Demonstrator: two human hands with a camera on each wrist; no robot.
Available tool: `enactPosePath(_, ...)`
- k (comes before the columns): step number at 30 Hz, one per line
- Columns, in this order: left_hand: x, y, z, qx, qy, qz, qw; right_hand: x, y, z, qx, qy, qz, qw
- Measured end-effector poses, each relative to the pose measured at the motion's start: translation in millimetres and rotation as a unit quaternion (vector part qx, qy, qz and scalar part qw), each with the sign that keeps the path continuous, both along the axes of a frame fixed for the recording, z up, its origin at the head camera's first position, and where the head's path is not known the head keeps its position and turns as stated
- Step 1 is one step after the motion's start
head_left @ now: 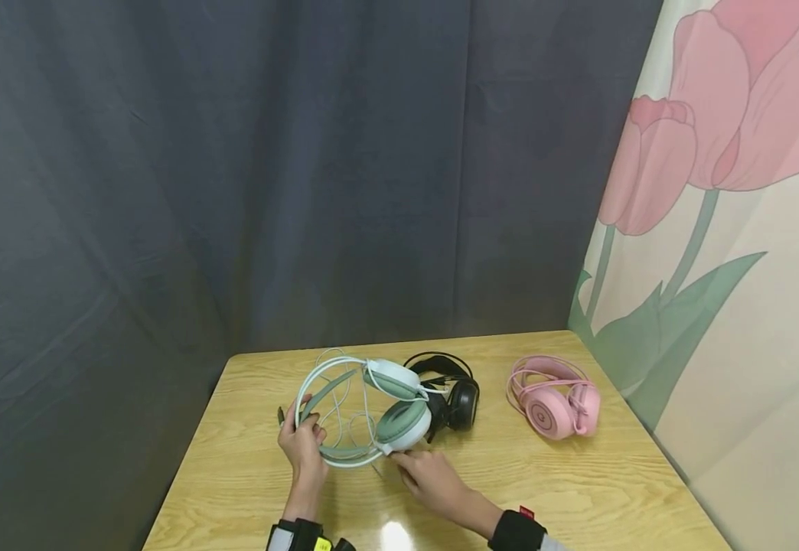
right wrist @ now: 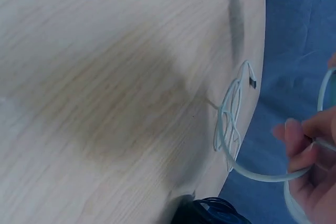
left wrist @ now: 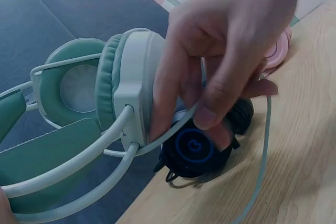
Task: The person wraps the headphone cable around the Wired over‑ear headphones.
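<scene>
The light wooden table has bare room at the near left and near right. In the middle, the mint green and white headset, its thin white cord and the black headset just behind crowd together. The pink headset blocks the far right, by the tulip wall.

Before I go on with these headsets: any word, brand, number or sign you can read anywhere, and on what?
No readable words or numbers anywhere.
Black over-ear headset: a glowing blue ring logo on its earcup, a sign, no letters.
Pink over-ear headset: a round mark on the earcup, too small to read.
Mint-green and white wired headset, held by the left hand and right hand: no marking visible.
Red tag at the right cuff: too small to read.
</scene>
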State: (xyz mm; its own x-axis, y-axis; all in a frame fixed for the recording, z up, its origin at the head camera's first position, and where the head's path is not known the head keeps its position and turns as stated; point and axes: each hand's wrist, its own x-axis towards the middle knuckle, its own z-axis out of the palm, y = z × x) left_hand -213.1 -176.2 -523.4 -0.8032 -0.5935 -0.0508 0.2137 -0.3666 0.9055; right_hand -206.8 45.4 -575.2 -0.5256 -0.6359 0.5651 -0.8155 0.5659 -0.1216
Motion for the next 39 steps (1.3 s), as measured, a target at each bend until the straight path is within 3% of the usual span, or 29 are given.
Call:
enactPosePath(5,3.1,-4,-7.1,0.014,-0.008,0.004,0.9999,1.4,1,3.5,-0.001,-0.032,-0.019,0.999)
enactPosePath(12,7.2,-16,-11.2,0.0,0.0,0.023,0.9997,2.3,12,2.3,-0.013,-0.072,-0.041,0.996)
enactPosePath(23,8.8,-43,-12.9,-0.038,-0.014,0.024,0.9989,-5.8,44,17.2,0.017,0.049,-0.011,0.999)
enactPosePath(28,11.2,-56,-16.4,-0.041,-0.031,-0.005,0.9986,-13.5,61,25.7,0.005,0.081,0.033,0.996)
enactPosePath(33,14.1,-61,-17.6,-0.01,-0.046,-0.068,0.9966,-21.4,67,31.0,-0.012,0.131,0.044,0.99)
enactPosePath(39,16.4,-61,-15.9,-0.017,-0.054,-0.137,0.9889,-27.6,68,33.2,-0.085,0.205,0.071,0.972)
